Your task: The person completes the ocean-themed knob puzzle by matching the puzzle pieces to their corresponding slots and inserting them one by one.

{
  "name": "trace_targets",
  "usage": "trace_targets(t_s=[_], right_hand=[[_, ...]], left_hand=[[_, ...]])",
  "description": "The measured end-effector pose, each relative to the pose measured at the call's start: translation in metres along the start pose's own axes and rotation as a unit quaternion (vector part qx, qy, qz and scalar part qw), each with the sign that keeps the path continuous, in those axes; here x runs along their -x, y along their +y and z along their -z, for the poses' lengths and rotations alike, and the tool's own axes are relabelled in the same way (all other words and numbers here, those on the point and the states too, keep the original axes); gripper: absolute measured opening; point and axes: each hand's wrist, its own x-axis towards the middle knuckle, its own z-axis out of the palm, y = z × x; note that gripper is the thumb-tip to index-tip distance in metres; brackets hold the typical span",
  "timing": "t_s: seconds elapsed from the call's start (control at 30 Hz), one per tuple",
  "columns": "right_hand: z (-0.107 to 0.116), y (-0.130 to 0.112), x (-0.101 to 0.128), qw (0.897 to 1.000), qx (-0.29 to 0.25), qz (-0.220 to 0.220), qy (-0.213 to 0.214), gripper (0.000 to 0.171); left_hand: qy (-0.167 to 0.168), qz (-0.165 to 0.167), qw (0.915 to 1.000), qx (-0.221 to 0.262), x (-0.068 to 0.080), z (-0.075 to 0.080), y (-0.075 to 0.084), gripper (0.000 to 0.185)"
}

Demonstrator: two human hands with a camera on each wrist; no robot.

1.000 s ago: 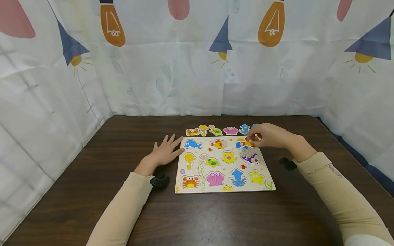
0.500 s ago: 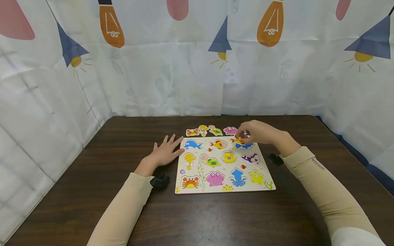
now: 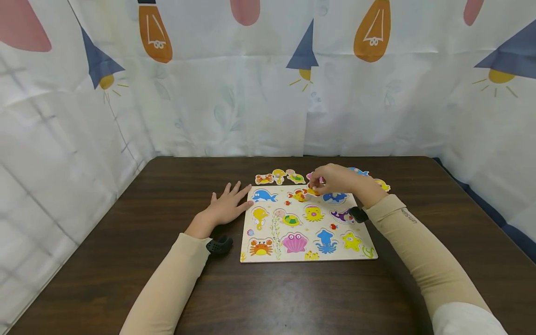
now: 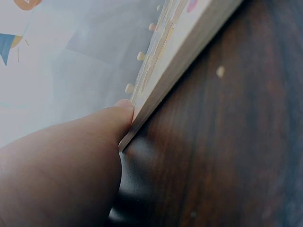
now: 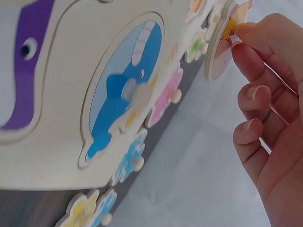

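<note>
A wooden sea-animal knob puzzle board (image 3: 335,257) lies on the table. My left hand (image 3: 224,206) rests with fingers spread at its left edge; in the left wrist view the thumb (image 4: 106,120) touches the board's side (image 4: 161,92). My right hand (image 3: 335,179) pinches an orange and yellow fish puzzle piece (image 3: 313,191) between thumb and index finger, over the board's back edge. Close by is the printed fish (image 3: 298,195). The right wrist view shows the fish piece tilted, the other fingers curled loosely. A blue whale (image 5: 123,85) with a knob sits in the top-right recess.
Behind the board lie loose pieces: a crab (image 3: 264,179), a seahorse (image 3: 278,176), a turtle (image 3: 296,177), a partly hidden pink shell (image 5: 165,97), a blue squid (image 5: 130,158) and a yellow piece (image 3: 383,185). A patterned curtain (image 3: 259,107) hangs beyond the table.
My right hand has moved left along the board's back edge with the fish piece, from over the blue whale to beside the printed fish. The left hand stays put.
</note>
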Motion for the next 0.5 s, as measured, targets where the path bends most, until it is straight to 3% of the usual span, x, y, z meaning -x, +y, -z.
trace_targets(t_s=[0.5], right_hand=[[-0.014,-0.007,-0.027,0.998,-0.015,-0.014,-0.052,0.006]], left_hand=[[-0.004,0.002,1.0,0.004,0.0,0.001,0.002,0.072]])
